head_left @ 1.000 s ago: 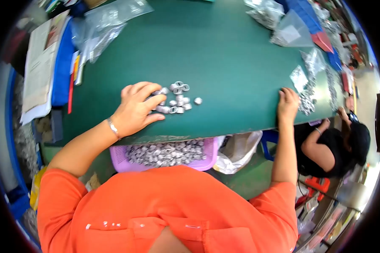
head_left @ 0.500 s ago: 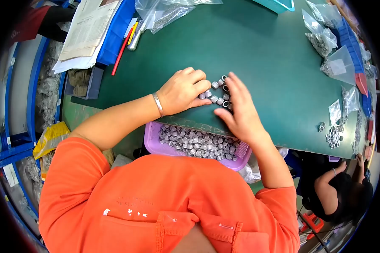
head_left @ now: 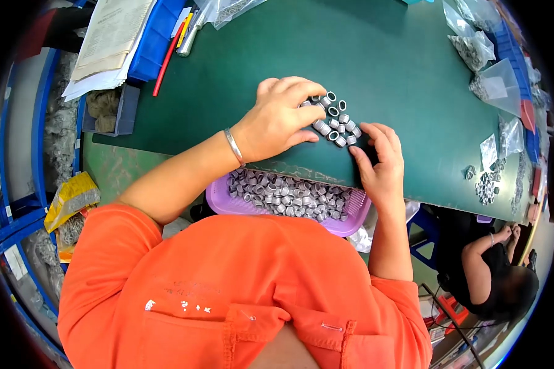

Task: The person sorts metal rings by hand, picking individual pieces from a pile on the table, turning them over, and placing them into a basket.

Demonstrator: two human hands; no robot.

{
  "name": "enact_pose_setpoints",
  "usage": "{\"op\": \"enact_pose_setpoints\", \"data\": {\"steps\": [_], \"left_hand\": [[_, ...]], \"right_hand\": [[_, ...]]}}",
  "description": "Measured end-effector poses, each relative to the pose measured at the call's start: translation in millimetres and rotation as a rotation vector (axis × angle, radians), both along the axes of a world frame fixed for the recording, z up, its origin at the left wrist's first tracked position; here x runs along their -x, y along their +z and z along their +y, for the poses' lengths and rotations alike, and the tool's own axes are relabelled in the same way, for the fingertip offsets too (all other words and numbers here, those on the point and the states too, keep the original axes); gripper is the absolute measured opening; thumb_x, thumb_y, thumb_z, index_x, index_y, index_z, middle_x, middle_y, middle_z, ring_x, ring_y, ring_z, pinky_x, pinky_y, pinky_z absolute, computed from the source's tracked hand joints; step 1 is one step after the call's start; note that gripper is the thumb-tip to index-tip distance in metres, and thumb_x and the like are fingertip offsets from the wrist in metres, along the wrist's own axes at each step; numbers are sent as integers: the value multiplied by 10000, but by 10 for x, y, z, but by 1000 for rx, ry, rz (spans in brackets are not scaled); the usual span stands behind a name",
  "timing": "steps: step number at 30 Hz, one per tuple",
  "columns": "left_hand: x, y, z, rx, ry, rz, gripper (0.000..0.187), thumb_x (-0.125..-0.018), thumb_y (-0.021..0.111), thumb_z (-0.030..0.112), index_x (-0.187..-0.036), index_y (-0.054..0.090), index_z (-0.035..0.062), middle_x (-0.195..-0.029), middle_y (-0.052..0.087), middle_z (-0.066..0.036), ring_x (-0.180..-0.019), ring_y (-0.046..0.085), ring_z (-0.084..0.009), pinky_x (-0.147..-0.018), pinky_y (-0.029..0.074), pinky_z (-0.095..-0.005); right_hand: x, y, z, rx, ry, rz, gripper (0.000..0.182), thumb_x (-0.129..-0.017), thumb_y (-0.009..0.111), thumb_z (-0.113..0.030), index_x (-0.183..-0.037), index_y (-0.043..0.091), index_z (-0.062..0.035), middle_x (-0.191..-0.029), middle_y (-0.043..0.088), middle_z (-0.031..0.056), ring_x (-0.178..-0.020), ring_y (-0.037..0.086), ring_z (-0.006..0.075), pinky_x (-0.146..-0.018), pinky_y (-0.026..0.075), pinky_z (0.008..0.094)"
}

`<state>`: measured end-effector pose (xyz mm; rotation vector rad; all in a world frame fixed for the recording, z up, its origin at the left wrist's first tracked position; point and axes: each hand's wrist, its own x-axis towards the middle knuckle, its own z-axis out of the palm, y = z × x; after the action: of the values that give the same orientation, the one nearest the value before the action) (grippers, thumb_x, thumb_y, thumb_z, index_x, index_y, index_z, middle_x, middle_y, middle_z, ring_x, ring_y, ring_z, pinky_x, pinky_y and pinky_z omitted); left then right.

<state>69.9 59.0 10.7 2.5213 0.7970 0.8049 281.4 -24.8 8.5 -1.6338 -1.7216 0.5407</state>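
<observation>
Several short grey metal rings [head_left: 333, 112] lie in a loose cluster on the green table [head_left: 228, 80], some upright and some on their sides. My left hand [head_left: 284, 117] curves over the cluster's left side, its fingers bent and its thumb held apart; the fingertips partly cover a few rings. To the right, my right hand [head_left: 383, 161] has thumb and fingers apart, the fingertips beside the outermost rings. Under the table edge, a purple plastic basket [head_left: 216, 198] contains a heap of similar rings [head_left: 289, 195].
A blue tray [head_left: 157, 46] with papers and a red pen [head_left: 168, 60] sit at upper left. Clear bags of small parts [head_left: 474, 50] line the right side, near a loose pile of parts [head_left: 487, 187]. Another person [head_left: 480, 270] sits at lower right.
My right hand has drawn back rightward and its fingers have bent. My left hand has shifted up over the rings. More rings show between my hands, and the view has tilted slightly.
</observation>
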Motion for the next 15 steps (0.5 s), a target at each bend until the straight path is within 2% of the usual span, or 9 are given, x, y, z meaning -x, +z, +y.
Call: {"op": "enact_pose_setpoints", "data": {"steps": [4,10,12,13,15], "left_hand": [[-35,-54,-24,-31,3,28,228,-661,716,109,-865,615,114,-1067,542,-30,-1074,487,-228,-876,306,-391],[-18,33,-78,3,-31,45,230,-653,719,99,-857,614,100,-1041,546,-29,-1050,498,-218,-880,306,-386],[-4,100,-133,-7,18,-24,249,-640,729,99,-862,617,93,-1022,556,-36,-1018,518,-223,-881,316,-379],[22,113,-145,-45,51,-59,264,-630,738,103,-868,623,91,-1004,569,-50,-980,538,-230,-869,337,-367],[105,112,-172,-101,145,-98,255,-634,739,84,-863,629,78,-969,586,-61,-938,552,-233,-843,364,-343]], "right_hand": [[24,-33,7,-146,51,-114,300,-684,655,26,-974,592,-22,-974,568,120,-846,532,285,-742,441,345],[13,-89,-93,-115,-20,9,284,-645,707,30,-884,566,-30,-889,587,84,-774,548,244,-687,457,319],[40,-104,-145,13,-163,127,326,-645,732,27,-905,548,-39,-855,589,59,-714,554,176,-645,454,270],[45,-120,-164,15,-167,124,326,-645,732,27,-905,548,-39,-855,589,59,-714,554,176,-645,454,270],[53,-148,-193,-54,-208,276,370,-654,742,20,-953,532,-39,-851,584,54,-699,547,125,-622,445,234]]}}
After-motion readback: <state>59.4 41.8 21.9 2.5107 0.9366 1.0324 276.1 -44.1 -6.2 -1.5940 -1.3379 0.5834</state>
